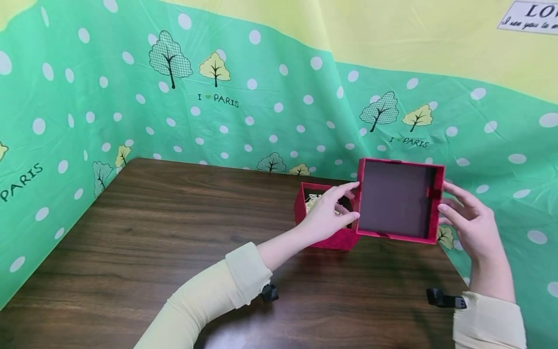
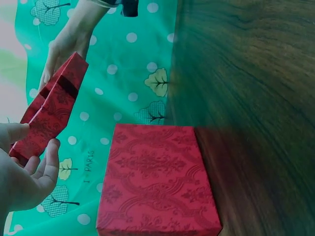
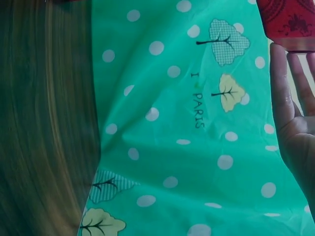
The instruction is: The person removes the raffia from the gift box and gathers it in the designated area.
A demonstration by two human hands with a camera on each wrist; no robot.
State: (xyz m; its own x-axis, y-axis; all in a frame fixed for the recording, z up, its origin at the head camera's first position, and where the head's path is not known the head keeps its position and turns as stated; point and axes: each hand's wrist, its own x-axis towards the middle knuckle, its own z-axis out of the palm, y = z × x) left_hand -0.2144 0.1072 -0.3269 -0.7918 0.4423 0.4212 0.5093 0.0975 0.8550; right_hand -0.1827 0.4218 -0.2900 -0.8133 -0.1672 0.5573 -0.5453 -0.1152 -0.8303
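Observation:
A square red box lid (image 1: 397,198) is held up on its side, its dark inner face turned toward the head camera. My left hand (image 1: 324,215) pinches its left edge between thumb and fingers. At the opposite edge, my right hand (image 1: 475,228) grips with thumb in front and fingers behind. Behind my left hand stands the red box (image 1: 333,240) on the table, uncovered, with pale shredded filler (image 1: 312,201) inside, partly hidden by that hand. In the left wrist view the box (image 2: 160,182) shows a dark scroll pattern, and the lid (image 2: 51,110) is apart from it.
The dark wood-grain table (image 1: 165,232) reaches back to a green dotted cloth (image 1: 235,121) printed with trees, which hangs behind it and along both sides. A black strap piece (image 1: 270,293) sits at my left cuff, another (image 1: 445,298) at my right.

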